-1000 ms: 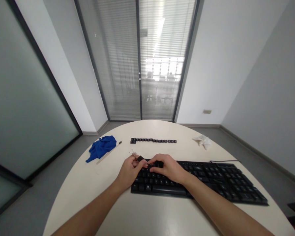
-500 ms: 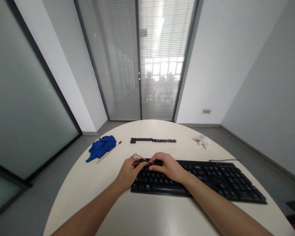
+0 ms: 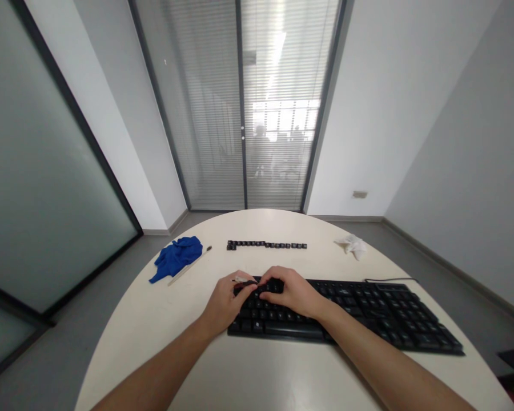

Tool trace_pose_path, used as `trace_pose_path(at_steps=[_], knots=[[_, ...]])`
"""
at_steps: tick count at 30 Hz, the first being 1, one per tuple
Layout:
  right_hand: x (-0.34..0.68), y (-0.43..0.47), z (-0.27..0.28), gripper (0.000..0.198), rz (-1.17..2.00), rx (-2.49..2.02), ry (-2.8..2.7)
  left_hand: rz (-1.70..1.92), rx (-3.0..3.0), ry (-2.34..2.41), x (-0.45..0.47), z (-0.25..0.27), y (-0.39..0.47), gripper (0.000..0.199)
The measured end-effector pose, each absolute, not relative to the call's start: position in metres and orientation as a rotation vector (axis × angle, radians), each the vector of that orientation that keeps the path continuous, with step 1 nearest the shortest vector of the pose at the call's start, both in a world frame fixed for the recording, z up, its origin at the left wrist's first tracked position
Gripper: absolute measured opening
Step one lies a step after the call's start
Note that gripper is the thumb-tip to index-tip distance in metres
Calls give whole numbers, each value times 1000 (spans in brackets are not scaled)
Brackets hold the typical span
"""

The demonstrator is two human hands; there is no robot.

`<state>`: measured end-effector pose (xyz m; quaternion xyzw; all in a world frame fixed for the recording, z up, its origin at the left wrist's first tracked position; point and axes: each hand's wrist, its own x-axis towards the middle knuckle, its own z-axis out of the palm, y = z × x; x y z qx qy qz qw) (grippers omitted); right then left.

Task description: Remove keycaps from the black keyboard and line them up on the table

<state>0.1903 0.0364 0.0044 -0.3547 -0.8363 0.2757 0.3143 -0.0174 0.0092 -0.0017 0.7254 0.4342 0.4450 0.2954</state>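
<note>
Head view: left grip [image 3: 223, 302] is clamping a wire-ended black tool [image 3: 241, 280] over the black plastic keyboard [image 3: 364, 305]; right grip's [image 3: 296, 292] hold, can't tell!

Light glares through the blinds [image 3: 282, 117] (the edges look stretched).

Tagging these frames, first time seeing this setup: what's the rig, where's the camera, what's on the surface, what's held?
No robot: a person works bare-handed, filmed by one head-worn camera looking forward and down. On a pale, round-edged table lie a black plastic keyboard, small black square keycaps set in a line, a crumpled blue cloth, a slim, pale-handled, dark-tipped brush and a crumpled white tissue or cloth. The left grip holds a thin metal-wire tool, mostly hidden, at the keyboard's left end. The right grip is close beside it; whether it holds anything is hidden.
</note>
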Motion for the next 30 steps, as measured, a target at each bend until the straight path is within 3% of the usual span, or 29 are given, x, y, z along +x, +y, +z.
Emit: trace_pose_path(at_steps=[7, 18, 30], knots=[[189, 34, 6, 25, 680, -975, -2209, 1208, 1603, 1161, -15, -8, 13, 20], [185, 24, 8, 28, 180, -978, -2430, 1269, 1452, 1207, -14, -10, 16, 26], [185, 26, 1, 21, 207, -1084, -2333, 1365, 1622, 1390, -21, -5, 18, 19]])
